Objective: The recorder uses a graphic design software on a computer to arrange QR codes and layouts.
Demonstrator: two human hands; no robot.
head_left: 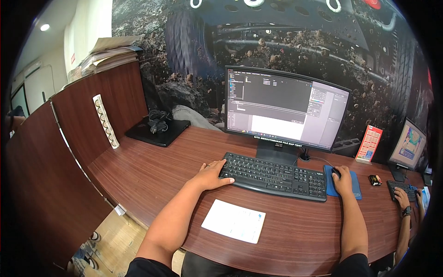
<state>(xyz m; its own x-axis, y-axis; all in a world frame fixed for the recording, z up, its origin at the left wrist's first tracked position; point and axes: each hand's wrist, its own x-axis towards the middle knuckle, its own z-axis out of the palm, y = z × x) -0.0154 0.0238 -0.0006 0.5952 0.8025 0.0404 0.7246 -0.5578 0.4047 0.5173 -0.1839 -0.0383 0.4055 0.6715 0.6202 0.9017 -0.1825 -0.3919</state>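
Observation:
My left hand (211, 176) rests at the left end of a black keyboard (277, 177), fingers stretched over its corner and thumb spread along its near edge; it holds nothing. My right hand (343, 181) is wrapped over a dark computer mouse (336, 173) on a blue mouse pad (356, 186). Behind the keyboard stands a monitor (277, 113) on a black stand, its screen lit with a dark file window over a lighter program. A white sheet of paper (234, 220) lies in front of the keyboard, between my forearms.
Left on the wooden desk (152, 173) sits a closed black laptop (173, 131) with a coiled cable (158, 121) on top. A white power strip (105, 121) hangs on the partition, below stacked papers (108, 57). Rightward are a desk calendar (369, 144), a small box (375, 180) and a co-worker's hand (401, 196).

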